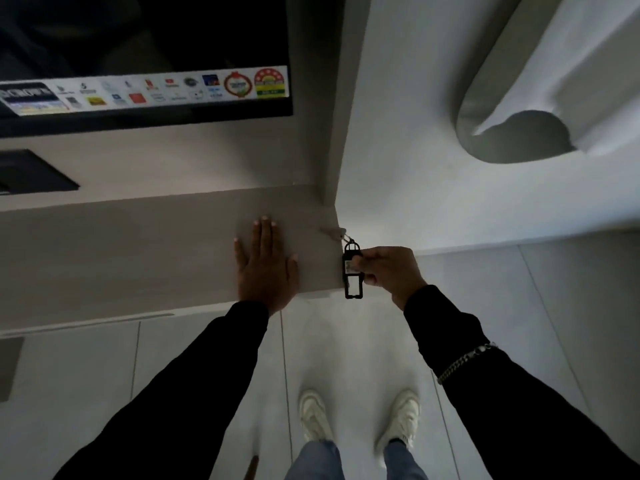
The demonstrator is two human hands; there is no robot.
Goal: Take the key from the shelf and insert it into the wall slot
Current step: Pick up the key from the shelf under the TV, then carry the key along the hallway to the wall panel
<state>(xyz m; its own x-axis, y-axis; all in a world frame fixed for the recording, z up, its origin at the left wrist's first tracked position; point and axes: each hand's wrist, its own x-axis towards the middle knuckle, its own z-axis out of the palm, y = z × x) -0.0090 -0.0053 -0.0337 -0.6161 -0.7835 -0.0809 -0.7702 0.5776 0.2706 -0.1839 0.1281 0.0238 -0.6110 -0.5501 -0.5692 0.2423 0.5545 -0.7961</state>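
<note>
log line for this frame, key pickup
phase: grasping | right hand: pinching black key tag | key: lying on shelf corner | left hand: flat on shelf | wall slot: not visible

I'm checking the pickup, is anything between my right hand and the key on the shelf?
Nothing visible. The right hand already pinches the black key tag at the shelf corner; the key lies just beyond it. The left hand rests flat, clear of it.

Left hand [265, 261] flat on the shelf [138, 244], fingers spread, near its right end. Key [333, 233] on the shelf's right corner, right of that hand. Tag [352, 271] hanging from the key just past the shelf's edge, pinched in the right hand [389, 273]. Screen [145, 57] above and behind the shelf, to the left. Floor [346, 341] below, with both shoes [360, 415] on it.
</note>
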